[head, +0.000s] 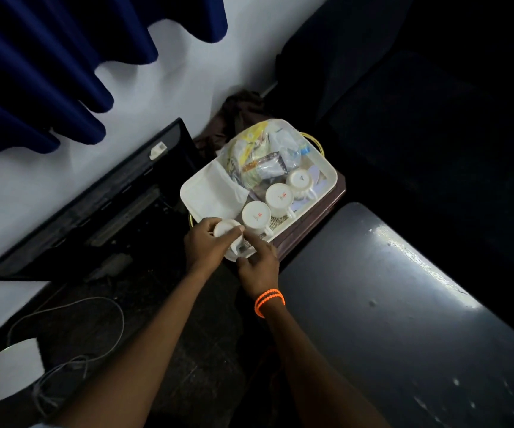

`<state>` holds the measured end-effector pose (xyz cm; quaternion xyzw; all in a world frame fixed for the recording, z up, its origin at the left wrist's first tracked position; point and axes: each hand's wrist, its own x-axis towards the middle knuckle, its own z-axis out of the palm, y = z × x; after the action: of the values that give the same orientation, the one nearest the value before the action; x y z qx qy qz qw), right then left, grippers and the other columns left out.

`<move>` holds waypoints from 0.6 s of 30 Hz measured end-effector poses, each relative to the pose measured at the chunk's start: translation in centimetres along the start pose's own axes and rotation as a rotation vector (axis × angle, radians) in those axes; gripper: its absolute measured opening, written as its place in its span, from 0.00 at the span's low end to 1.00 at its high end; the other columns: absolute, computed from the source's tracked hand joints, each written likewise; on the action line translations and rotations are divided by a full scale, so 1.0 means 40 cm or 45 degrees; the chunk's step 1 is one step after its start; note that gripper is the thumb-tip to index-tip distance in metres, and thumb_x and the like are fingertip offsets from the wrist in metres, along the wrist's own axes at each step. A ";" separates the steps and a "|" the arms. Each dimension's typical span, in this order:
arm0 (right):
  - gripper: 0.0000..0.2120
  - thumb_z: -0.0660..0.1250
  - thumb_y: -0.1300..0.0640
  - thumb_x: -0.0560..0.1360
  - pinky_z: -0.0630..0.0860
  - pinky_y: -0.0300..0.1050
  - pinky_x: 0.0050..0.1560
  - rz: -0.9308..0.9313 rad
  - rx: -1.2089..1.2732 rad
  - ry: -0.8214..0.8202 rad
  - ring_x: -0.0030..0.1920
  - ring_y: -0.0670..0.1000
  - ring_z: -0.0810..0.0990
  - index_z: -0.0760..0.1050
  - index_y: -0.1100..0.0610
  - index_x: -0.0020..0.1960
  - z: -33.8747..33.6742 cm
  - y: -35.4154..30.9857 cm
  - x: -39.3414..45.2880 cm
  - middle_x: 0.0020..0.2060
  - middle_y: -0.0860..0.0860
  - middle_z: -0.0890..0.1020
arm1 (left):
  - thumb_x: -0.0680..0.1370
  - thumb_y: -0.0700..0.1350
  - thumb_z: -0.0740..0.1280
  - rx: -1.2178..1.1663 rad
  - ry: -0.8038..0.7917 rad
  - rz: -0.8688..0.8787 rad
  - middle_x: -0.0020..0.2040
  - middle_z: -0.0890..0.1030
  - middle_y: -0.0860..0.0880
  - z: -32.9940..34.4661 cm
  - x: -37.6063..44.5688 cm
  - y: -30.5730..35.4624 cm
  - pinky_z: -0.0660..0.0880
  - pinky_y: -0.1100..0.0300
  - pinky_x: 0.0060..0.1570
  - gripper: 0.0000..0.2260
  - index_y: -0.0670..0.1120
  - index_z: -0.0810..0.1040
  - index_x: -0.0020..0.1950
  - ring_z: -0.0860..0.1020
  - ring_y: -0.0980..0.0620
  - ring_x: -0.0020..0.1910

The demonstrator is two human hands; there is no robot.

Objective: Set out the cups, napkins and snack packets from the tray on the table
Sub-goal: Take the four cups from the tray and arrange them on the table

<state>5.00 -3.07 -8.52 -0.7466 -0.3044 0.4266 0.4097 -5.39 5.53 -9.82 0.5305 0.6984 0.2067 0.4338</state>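
Observation:
A cream plastic tray (326, 168) rests on a small dark stand. Several white cups stand upside down in a row along its near side. My left hand (208, 245) grips the nearest cup (225, 227) from above. The other cups (256, 215) stand beyond it. My right hand (259, 262), with an orange bead bracelet on the wrist, rests on the tray's near corner beside that cup; whether it holds anything is unclear. White napkins (215, 193) lie in the tray's left part. A clear bag of snack packets (259, 156) fills the far part.
A dark glossy table (404, 304) stretches to the right of the tray. A black flat screen (95, 211) leans against the white wall on the left. Cables (73, 319) and a white device (13, 369) lie on the dark floor. Blue curtains (49, 57) hang at upper left.

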 end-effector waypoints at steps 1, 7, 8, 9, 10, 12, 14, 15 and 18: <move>0.29 0.68 0.67 0.70 0.70 0.50 0.71 -0.010 0.073 0.004 0.67 0.48 0.72 0.78 0.49 0.68 -0.009 -0.002 -0.005 0.64 0.52 0.79 | 0.61 0.65 0.76 -0.055 0.027 0.012 0.45 0.86 0.56 -0.008 -0.009 0.003 0.78 0.65 0.41 0.23 0.53 0.84 0.50 0.84 0.60 0.44; 0.21 0.77 0.55 0.73 0.83 0.58 0.57 0.247 0.671 0.025 0.57 0.56 0.84 0.78 0.50 0.64 -0.062 -0.035 -0.010 0.57 0.53 0.83 | 0.67 0.53 0.74 -0.651 -0.037 -0.131 0.51 0.88 0.43 0.002 -0.085 0.031 0.84 0.43 0.49 0.17 0.48 0.84 0.52 0.86 0.41 0.52; 0.19 0.77 0.52 0.72 0.84 0.59 0.54 0.292 0.757 -0.028 0.55 0.59 0.85 0.80 0.49 0.62 -0.084 -0.033 -0.012 0.55 0.55 0.84 | 0.68 0.52 0.73 -0.725 -0.116 -0.147 0.52 0.87 0.42 0.021 -0.102 0.045 0.84 0.44 0.49 0.18 0.46 0.84 0.54 0.86 0.41 0.53; 0.17 0.77 0.50 0.72 0.83 0.60 0.51 0.301 0.794 -0.055 0.53 0.62 0.86 0.81 0.51 0.59 -0.114 -0.026 -0.016 0.53 0.58 0.86 | 0.69 0.50 0.73 -0.789 -0.218 -0.160 0.55 0.87 0.41 0.047 -0.121 0.060 0.84 0.45 0.49 0.18 0.45 0.83 0.57 0.85 0.41 0.54; 0.17 0.78 0.48 0.71 0.83 0.59 0.49 0.285 0.801 -0.066 0.53 0.63 0.86 0.82 0.52 0.58 -0.146 -0.017 -0.023 0.51 0.59 0.86 | 0.72 0.48 0.72 -0.814 -0.317 -0.186 0.57 0.86 0.39 0.074 -0.135 0.078 0.83 0.45 0.51 0.18 0.44 0.82 0.60 0.85 0.41 0.56; 0.19 0.79 0.47 0.69 0.84 0.51 0.46 0.275 0.781 0.101 0.51 0.58 0.87 0.83 0.51 0.58 -0.285 0.053 -0.041 0.50 0.57 0.87 | 0.75 0.43 0.70 -0.807 -0.611 -0.202 0.61 0.85 0.37 0.196 -0.205 0.123 0.82 0.44 0.56 0.18 0.42 0.80 0.64 0.84 0.41 0.58; 0.23 0.81 0.48 0.65 0.81 0.42 0.45 0.305 0.795 0.250 0.49 0.50 0.87 0.81 0.48 0.58 -0.392 0.113 -0.064 0.50 0.53 0.87 | 0.73 0.41 0.71 -0.697 -0.792 -0.191 0.61 0.85 0.37 0.280 -0.254 0.147 0.80 0.46 0.60 0.20 0.41 0.79 0.65 0.84 0.43 0.59; 0.25 0.81 0.51 0.62 0.80 0.39 0.45 0.328 0.797 0.349 0.48 0.47 0.86 0.79 0.47 0.58 -0.461 0.173 -0.089 0.50 0.51 0.87 | 0.72 0.41 0.72 -0.607 -0.921 -0.161 0.61 0.85 0.39 0.339 -0.300 0.162 0.80 0.50 0.62 0.22 0.41 0.79 0.66 0.84 0.45 0.59; 0.29 0.79 0.62 0.60 0.79 0.34 0.45 0.307 0.671 0.421 0.46 0.40 0.85 0.78 0.50 0.59 -0.542 0.260 -0.132 0.49 0.47 0.86 | 0.71 0.41 0.73 -0.401 -1.082 -0.138 0.60 0.86 0.43 0.402 -0.362 0.160 0.79 0.56 0.62 0.23 0.42 0.79 0.66 0.84 0.51 0.58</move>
<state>22.95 -19.93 -9.01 -0.7048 -0.0225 0.4092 0.5790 12.35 -8.32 -8.07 0.4585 0.4452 0.0515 0.7674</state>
